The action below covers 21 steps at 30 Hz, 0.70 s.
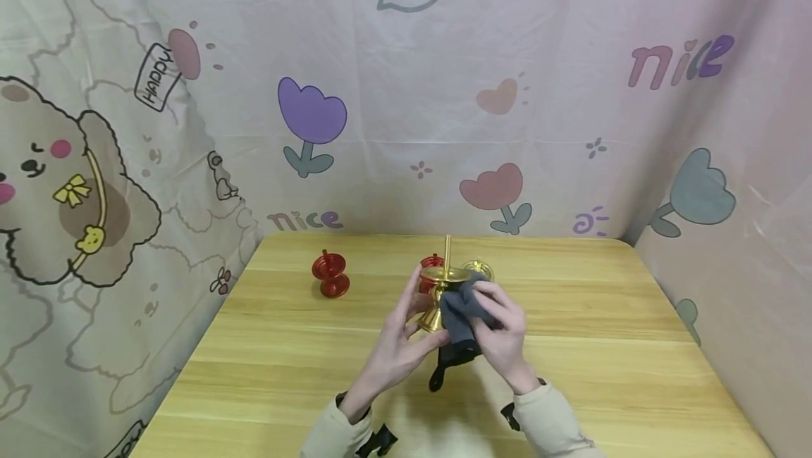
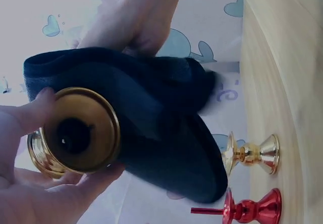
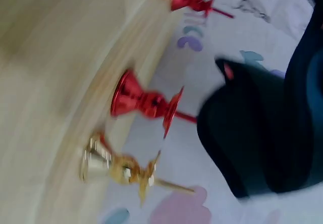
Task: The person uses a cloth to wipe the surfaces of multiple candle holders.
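Note:
My left hand (image 1: pixel 395 352) holds a gold candlestick (image 1: pixel 447 275) upright above the table, fingers and thumb around its flared base. A thin spike rises from its round dish. The left wrist view looks into the hollow underside of the base (image 2: pixel 102 146). In my right hand (image 1: pixel 505 335) is a dark grey cloth (image 1: pixel 466 313), pinched against the candlestick's side just under the dish. A loose end with a black edge hangs below that hand. The cloth (image 3: pixel 262 128) fills the right side of the right wrist view and hides the right fingers there.
On the wooden table (image 1: pixel 266 352) a red candlestick (image 1: pixel 330 276) stands at the back left. Another red candlestick (image 3: pixel 149 103) and a gold candlestick (image 3: pixel 123 168) stand behind the hands, partly hidden in the head view. A printed curtain (image 1: pixel 393 106) encloses the table's back and sides.

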Motion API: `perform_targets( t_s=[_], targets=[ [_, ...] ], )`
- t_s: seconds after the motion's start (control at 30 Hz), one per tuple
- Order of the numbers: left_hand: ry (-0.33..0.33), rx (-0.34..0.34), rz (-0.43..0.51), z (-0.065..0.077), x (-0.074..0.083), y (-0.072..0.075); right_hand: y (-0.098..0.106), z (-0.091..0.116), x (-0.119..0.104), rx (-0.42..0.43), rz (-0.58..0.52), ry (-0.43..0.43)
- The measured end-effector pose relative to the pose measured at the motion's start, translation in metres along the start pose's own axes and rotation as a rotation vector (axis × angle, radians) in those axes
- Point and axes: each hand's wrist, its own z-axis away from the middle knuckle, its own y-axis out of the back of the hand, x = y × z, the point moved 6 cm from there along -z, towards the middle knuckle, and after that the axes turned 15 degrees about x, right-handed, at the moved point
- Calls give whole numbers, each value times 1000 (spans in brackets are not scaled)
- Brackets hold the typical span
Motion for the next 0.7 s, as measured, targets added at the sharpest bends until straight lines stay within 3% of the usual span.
perform_targets(
  t_s=[0.1, 0.17, 0.23, 0.33, 0.43, 0.5, 0.57, 0.7],
  targets=[
    [27, -31, 10, 0, 0, -1, 3, 1, 11, 21, -78, -264],
    [56, -50, 12, 0, -1, -1, 4, 2, 13, 21, -92, -320],
    [71, -58, -5, 0, -2, -1, 6, 1, 10, 21, -60, -243],
    [77, -43, -15, 0, -1, 0, 5, 1, 2, 24, 2, -42],
    [29, -22, -19, -1, 1, 1, 3, 1, -5, 34, 51, 134],
    [-13, -13, -13, -1, 4, 2, 1, 0, -8, 35, 59, 186],
    [-34, -13, -4, -1, 5, 2, 1, -1, -8, 36, 54, 157],
    [-12, -56, 36, 0, 3, 0, 2, -5, 3, 25, -45, -121]
  ],
)
